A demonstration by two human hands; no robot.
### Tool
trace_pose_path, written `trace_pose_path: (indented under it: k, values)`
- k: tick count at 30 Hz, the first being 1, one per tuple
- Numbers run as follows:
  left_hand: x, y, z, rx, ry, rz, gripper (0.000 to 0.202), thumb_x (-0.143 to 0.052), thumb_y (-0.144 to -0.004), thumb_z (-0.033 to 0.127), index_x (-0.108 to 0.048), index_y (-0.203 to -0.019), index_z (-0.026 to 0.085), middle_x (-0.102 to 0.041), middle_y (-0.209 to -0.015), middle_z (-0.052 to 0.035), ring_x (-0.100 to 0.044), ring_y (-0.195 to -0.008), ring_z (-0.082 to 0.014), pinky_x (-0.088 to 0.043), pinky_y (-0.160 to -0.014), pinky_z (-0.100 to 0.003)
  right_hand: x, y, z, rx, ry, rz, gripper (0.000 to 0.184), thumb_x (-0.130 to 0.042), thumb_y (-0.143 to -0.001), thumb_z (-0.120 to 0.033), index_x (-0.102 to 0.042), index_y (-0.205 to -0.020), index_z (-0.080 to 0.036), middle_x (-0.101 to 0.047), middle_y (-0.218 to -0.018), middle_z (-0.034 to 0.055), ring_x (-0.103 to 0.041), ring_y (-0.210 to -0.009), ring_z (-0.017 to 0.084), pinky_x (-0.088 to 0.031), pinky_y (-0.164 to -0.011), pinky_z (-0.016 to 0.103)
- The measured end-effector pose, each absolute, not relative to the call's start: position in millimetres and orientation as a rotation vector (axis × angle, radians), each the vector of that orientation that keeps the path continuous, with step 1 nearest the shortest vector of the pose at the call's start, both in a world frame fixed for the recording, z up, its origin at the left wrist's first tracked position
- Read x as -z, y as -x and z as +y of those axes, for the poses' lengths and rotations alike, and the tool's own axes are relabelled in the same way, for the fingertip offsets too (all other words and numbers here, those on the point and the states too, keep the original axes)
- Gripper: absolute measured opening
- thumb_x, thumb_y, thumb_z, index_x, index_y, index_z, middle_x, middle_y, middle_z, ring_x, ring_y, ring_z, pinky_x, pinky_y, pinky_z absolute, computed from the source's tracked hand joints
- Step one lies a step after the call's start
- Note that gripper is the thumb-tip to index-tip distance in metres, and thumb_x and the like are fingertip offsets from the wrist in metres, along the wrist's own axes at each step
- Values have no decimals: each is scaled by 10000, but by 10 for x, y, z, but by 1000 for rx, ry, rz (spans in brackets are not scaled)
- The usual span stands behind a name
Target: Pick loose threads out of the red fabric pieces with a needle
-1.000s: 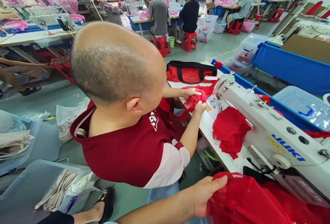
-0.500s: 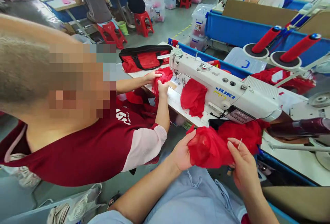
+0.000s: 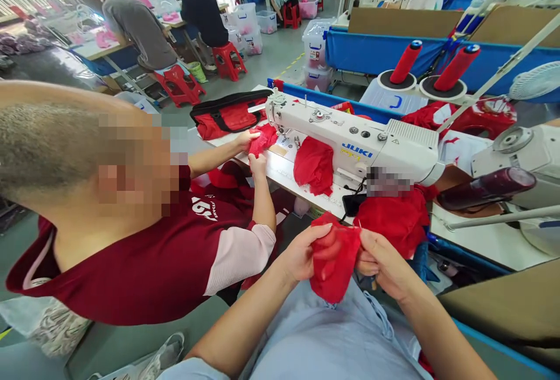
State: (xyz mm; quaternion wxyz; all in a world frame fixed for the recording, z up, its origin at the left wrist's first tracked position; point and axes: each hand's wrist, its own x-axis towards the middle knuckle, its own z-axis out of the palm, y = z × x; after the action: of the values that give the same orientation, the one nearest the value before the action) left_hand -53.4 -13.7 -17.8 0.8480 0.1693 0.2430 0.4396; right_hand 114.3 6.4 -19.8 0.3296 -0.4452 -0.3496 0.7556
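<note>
My left hand (image 3: pixel 301 254) and my right hand (image 3: pixel 380 263) both grip a small piece of red mesh fabric (image 3: pixel 335 263) above my lap, fingers pinched into it from either side. Just behind it a larger heap of red fabric (image 3: pixel 396 219) hangs off the table edge. A white JUKI sewing machine (image 3: pixel 354 140) stands on the table beyond, with another red piece (image 3: pixel 314 165) lying under its arm. A co-worker in a maroon shirt (image 3: pixel 166 257) sits to my left, both of that person's hands holding red fabric (image 3: pixel 262 138) at the machine's needle end.
A red and black bag (image 3: pixel 227 114) lies at the table's far end. Two red thread cones (image 3: pixel 433 68) stand behind the machine. Blue-edged tables, clear plastic bins (image 3: pixel 315 47) and people seated on red stools (image 3: pixel 179 85) fill the background. A dark red bottle (image 3: pixel 485 188) lies at right.
My hands have closed in together on the red fabric piece, which is now bunched smaller. The view swung from the co-worker's head to my lap over the second.
</note>
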Motion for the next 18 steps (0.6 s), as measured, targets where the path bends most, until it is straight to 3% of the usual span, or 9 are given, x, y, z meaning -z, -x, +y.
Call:
trace_pose_path:
  k: [4, 7, 11, 14, 18]
  values:
    - [337, 558, -96, -913, -358, 693, 379, -633, -773, 465, -466, -576, 187, -455, -464, 35, -433, -389, -97, -379, -467, -244, 176, -1119, 2, -1947, 1093, -813, 469, -835, -599, -560, -571, -713, -190, -222, -464, -140, -105, -403, 16, -125, -373, 167]
    - [450, 559, -94, -1037, -417, 1076, 247, -629, -800, 405, -566, -782, 167, -601, -698, -18, -594, -660, -157, -454, -684, -291, 144, -1136, -32, -1866, 1066, -748, 468, -814, -650, -535, -484, -638, -203, -203, -471, -137, -111, -406, 23, -136, -388, 177]
    - [388, 547, -199, -1262, -640, 1317, 157, -647, -827, 320, -571, -921, 220, -593, -915, 3, -552, -926, -145, -389, -870, -257, 145, -1162, -44, -1812, 1055, -718, 475, -816, -673, -481, -436, -598, -206, -207, -474, -131, -126, -408, 29, -145, -397, 189]
    - [219, 497, -291, -1194, -1146, 1351, 164, -544, -908, 344, -612, -914, 195, -591, -940, -35, -536, -920, -171, -396, -861, -284, 152, -1160, -49, -1797, 1054, -722, 466, -804, -689, -482, -439, -599, -206, -204, -472, -130, -126, -408, 32, -148, -400, 191]
    - [132, 369, -323, -1101, -1375, 1315, 138, -587, -883, 323, -600, -894, 187, -577, -955, -42, -530, -915, -182, -402, -837, -288, 114, -1151, -61, -1783, 1054, -766, 418, -794, -699, -491, -502, -620, -202, -219, -468, -124, -146, -408, 35, -160, -402, 194]
